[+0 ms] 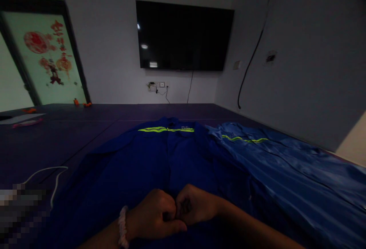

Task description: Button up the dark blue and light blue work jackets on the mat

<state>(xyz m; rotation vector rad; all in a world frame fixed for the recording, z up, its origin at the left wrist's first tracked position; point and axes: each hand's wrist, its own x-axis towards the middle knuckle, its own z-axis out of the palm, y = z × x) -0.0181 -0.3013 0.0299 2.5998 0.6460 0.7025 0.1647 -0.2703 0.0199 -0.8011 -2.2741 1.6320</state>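
Observation:
A dark blue work jacket (137, 165) with a yellow-green reflective stripe lies spread flat on the dark table in front of me. My left hand (154, 216), with a pale band at the wrist, and my right hand (194, 205) meet knuckle to knuckle at the jacket's front centre near its lower edge. Both hands are closed in a pinch on the fabric there. A second, lighter blue jacket (286, 169) with the same stripe lies beside it on the right, untouched.
A white cable (48, 173) curls on the dark table (57, 134) at the left. Papers lie at the far left edge. A black TV (183, 35) hangs on the wall ahead. A window with red paper decorations stands at the left.

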